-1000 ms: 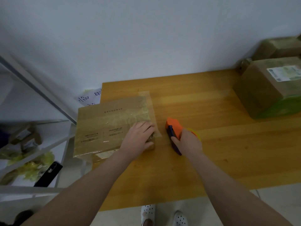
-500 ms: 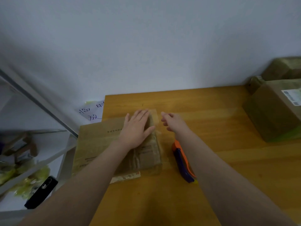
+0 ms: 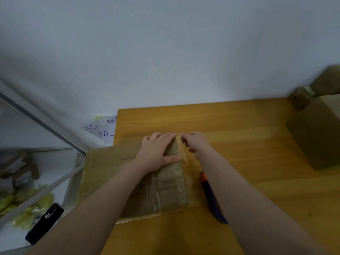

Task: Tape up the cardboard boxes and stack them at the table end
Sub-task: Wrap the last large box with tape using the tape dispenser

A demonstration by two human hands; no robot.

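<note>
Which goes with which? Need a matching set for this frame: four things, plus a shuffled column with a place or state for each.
Things:
1. left hand
2. tape dispenser
3. black phone
4. brown boxes

Place or state:
A. on the shelf left of the table
B. lying on the table, right of the flat box
C. at the table's right end
D. pressed flat on the flat box

Pairs: 1-D, 2-B, 3-A, 4-C

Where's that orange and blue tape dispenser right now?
In the head view the tape dispenser lies on the wooden table, just right of the cardboard box, partly hidden under the right forearm.
</note>
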